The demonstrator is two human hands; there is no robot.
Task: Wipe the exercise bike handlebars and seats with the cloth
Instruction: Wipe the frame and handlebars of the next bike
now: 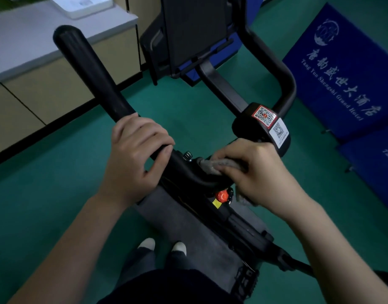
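Cloth (219,165) bunched under your right grip (256,172) on the handlebars (90,71), just above the red knob (221,195).
Your right grip curls its fingers round the grey cloth and presses it onto the bar's central bend directly above the red knob. A fold of the cloth hangs out beneath the palm, just right of that knob. Your left grip (134,154) is wrapped round the bare left bar, up and left of the knob, apart from the cloth, with a small silver knob (187,155) between the two. Farther above the red knob, QR stickers (264,116) sit on the right hub, touching your right grip's knuckles.
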